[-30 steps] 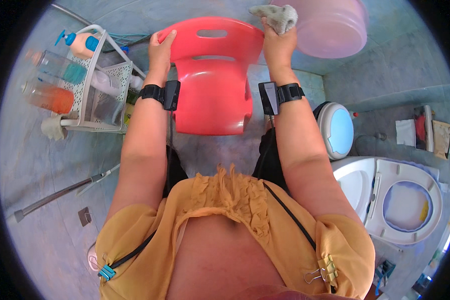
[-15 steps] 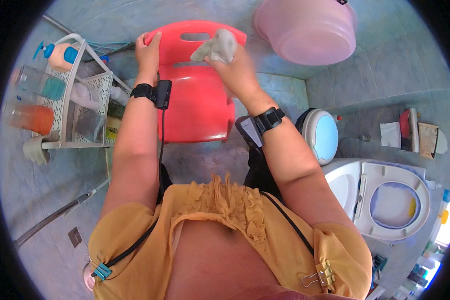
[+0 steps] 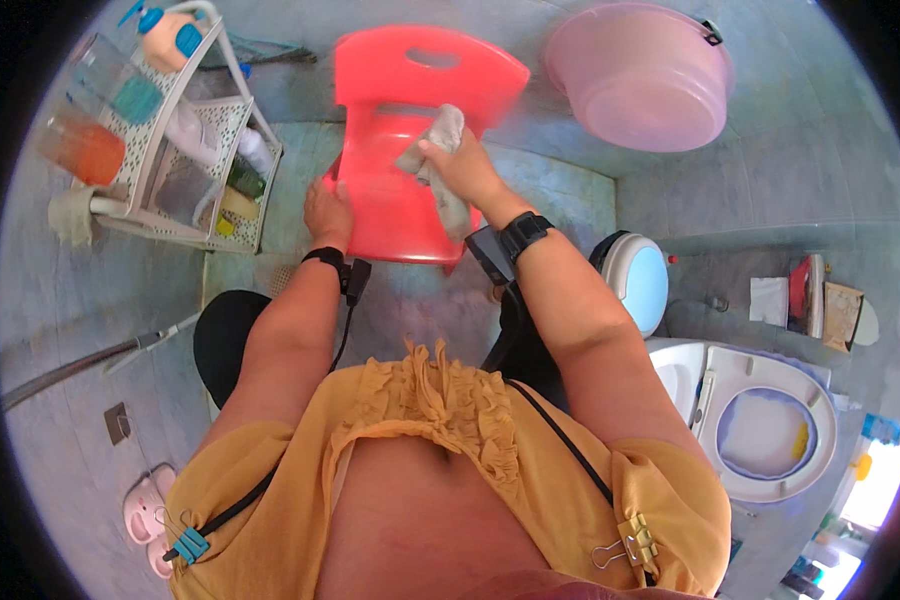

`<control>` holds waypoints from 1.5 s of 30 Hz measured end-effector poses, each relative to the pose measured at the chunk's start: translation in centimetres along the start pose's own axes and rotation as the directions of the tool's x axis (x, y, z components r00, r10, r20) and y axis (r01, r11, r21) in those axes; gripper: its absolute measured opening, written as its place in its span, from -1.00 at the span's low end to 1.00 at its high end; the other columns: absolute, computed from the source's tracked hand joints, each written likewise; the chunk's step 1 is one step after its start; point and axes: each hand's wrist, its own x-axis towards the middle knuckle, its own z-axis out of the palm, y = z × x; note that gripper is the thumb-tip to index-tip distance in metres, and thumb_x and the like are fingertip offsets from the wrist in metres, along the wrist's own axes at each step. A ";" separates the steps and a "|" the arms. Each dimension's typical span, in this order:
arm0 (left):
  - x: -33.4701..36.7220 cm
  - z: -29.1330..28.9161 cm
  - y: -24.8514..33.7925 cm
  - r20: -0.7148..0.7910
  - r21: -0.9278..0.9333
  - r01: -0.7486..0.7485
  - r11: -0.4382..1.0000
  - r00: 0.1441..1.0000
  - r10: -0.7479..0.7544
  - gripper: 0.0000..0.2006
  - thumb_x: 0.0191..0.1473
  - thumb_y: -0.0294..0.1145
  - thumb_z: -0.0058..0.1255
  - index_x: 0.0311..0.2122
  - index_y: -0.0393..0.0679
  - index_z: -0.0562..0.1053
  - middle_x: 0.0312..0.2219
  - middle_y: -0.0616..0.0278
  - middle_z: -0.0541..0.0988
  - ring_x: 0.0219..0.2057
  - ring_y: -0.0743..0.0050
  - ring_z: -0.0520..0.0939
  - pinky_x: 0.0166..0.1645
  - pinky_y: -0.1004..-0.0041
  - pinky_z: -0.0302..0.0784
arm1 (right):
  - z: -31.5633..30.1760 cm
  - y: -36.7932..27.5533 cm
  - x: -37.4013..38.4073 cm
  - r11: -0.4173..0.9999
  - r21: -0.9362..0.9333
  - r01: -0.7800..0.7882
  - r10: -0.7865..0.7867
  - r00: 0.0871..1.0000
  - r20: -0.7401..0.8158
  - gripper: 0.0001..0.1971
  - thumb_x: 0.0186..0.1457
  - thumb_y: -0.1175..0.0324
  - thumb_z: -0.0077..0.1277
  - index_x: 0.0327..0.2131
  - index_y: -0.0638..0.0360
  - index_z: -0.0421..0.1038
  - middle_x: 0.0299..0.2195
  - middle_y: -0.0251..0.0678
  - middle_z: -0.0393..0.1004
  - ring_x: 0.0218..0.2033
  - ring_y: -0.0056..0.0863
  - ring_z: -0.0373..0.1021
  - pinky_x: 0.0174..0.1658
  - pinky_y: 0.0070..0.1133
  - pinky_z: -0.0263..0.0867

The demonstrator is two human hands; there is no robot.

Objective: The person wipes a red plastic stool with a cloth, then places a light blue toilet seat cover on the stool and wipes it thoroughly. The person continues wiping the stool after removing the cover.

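Note:
A red plastic chair (image 3: 395,195) with a slot in its backrest is in front of me, slightly blurred. My left hand (image 3: 328,213) grips the left side edge of its seat, the fingers partly hidden by the rim. In my right hand (image 3: 465,172), closed above the seat's right side, is a bunched greyish-white cloth (image 3: 442,135). One end of it sticks up past my thumb and the rest hangs down over the seat.
A white shelf rack (image 3: 140,215) with bottles stands left. A pink basin (image 3: 650,90) is at the far right against the wall. Nearer on the right are a round-lidded bin (image 3: 638,285) and a toilet (image 3: 770,420). Pink slippers (image 3: 150,505) lie at lower left.
My left hand has moved from the backrest's top left corner down to the seat's left edge. The right hand has lowered the cloth toward the seat. The chair appears shifted and tilted.

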 end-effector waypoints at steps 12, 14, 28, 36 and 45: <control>-0.5 -0.8 -0.1 0.131 0.069 -0.049 0.996 0.991 0.039 -0.47 0.27 -0.04 -0.05 0.18 -0.19 0.27 -0.04 -0.18 0.53 -0.06 -0.21 0.60 0.01 0.00 0.53 | 6.5 10.7 -0.5 0.501 -0.677 0.539 -0.490 0.821 0.292 -0.26 0.14 0.05 0.16 0.35 -0.04 0.14 0.37 0.00 0.06 0.39 0.06 -0.03 0.41 -0.14 -0.07; -0.4 -0.8 -0.1 0.123 0.049 -0.046 0.998 0.992 0.040 -0.48 0.26 -0.03 -0.05 0.17 -0.19 0.28 -0.05 -0.19 0.53 -0.07 -0.20 0.61 -0.01 0.02 0.55 | 7.6 11.8 0.8 0.564 -0.664 0.491 -0.382 0.868 0.317 -0.31 0.16 0.10 0.13 0.33 0.00 0.17 0.34 0.02 0.11 0.37 0.09 0.01 0.40 -0.14 -0.04; -0.7 -1.9 0.9 0.085 -0.021 -0.041 0.999 0.996 0.042 -0.58 0.24 -0.11 -0.01 0.01 -0.26 0.36 -0.12 -0.22 0.56 -0.09 -0.28 0.59 0.00 -0.05 0.51 | 15.3 10.3 8.0 0.661 -0.559 0.500 -0.559 0.826 0.078 -0.53 0.14 0.30 0.12 0.13 0.17 0.44 0.20 0.19 0.27 0.24 0.16 0.18 0.32 -0.15 0.11; -0.3 -1.1 0.5 0.125 -0.047 0.028 0.999 0.992 -0.022 -0.57 0.30 -0.05 -0.14 0.05 -0.21 0.39 -0.11 -0.19 0.57 -0.09 -0.30 0.58 -0.02 -0.10 0.50 | 14.6 9.4 1.4 0.656 -0.395 0.643 -0.565 0.766 0.308 -0.51 0.16 0.36 0.10 0.17 0.16 0.38 0.22 0.20 0.23 0.26 0.20 0.17 0.33 -0.15 0.11; -0.2 -1.0 0.4 0.107 -0.098 0.054 0.994 0.993 -0.044 -0.55 0.28 0.03 -0.11 0.02 -0.16 0.40 -0.09 -0.16 0.56 -0.04 -0.21 0.58 0.03 -0.04 0.49 | 7.7 10.2 -6.3 0.582 -0.559 0.591 -0.329 0.800 0.502 -0.40 0.19 0.18 0.11 0.28 0.03 0.24 0.32 0.06 0.14 0.36 0.06 0.06 0.41 -0.17 -0.08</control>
